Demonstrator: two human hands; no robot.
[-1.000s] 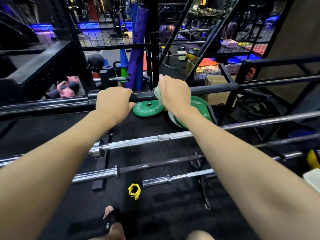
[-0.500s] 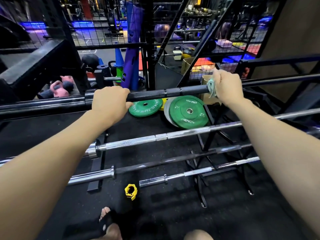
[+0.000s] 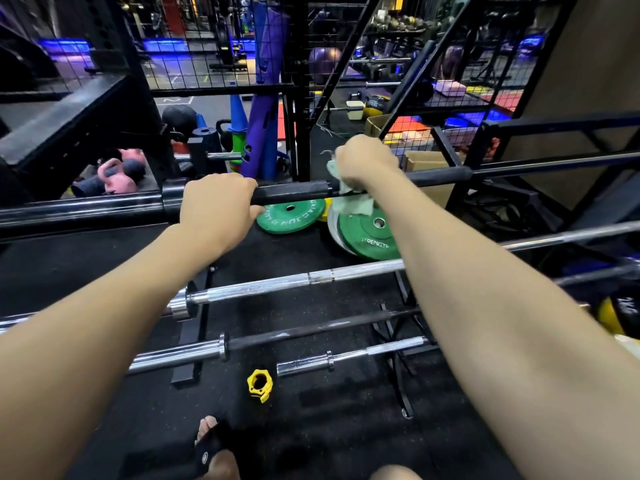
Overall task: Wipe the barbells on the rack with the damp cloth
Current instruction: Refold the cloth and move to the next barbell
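A black barbell (image 3: 294, 191) lies across the top of the rack, running left to right. My left hand (image 3: 216, 202) grips its shaft near the left collar. My right hand (image 3: 369, 162) holds a pale green cloth (image 3: 356, 204) wrapped round the same bar, just right of centre, with the cloth's tail hanging below. Below it rest a chrome barbell (image 3: 277, 285), a dark barbell (image 3: 311, 329) and a short chrome bar (image 3: 349, 356) on lower rungs.
Green weight plates (image 3: 360, 237) lie on the black floor behind the rack. A yellow collar clamp (image 3: 259, 385) sits on the floor near my foot (image 3: 211, 445). Pink kettlebells (image 3: 116, 174) stand at the left, a black mesh fence (image 3: 298, 64) behind.
My right hand slid the cloth right along the top bar, then back left to near the centre. My left hand kept its grip in place.
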